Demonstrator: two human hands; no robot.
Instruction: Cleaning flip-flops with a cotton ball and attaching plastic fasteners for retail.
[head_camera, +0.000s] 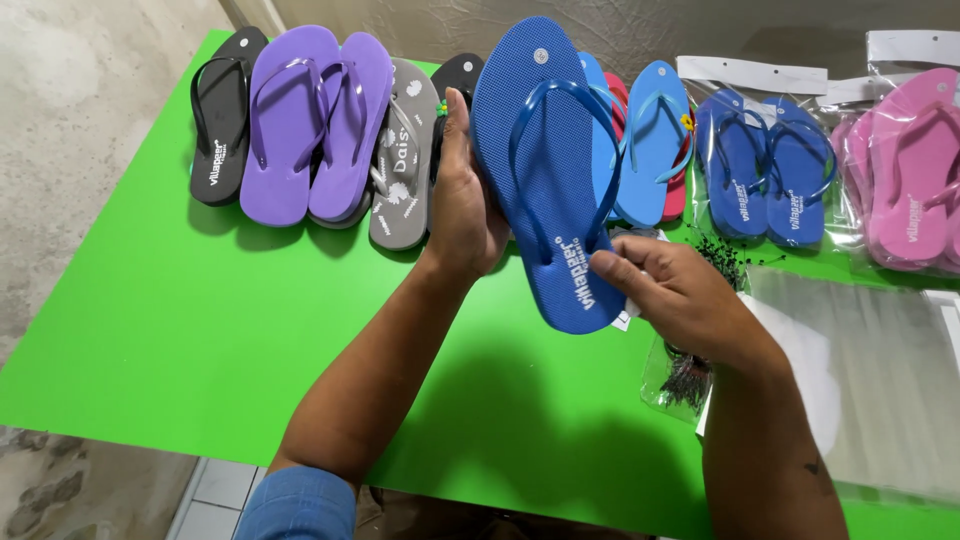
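Green desk (200, 330) below, the blue flip-flop (545, 170), seemingly light, bendy foam, is held up between two separate hands: left hand (462, 215) clamped on its edge, right hand (670, 290) pinching the heel, both sound holds.

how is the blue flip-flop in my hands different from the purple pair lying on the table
The blue flip-flop is a single one, held up off the green table between the left hand and right hand; the purple pair lies flat in the row, untouched. The blue flip-flop is dark blue, the purple pair violet. Both have the same thong-strap shape, with straps matching their soles.
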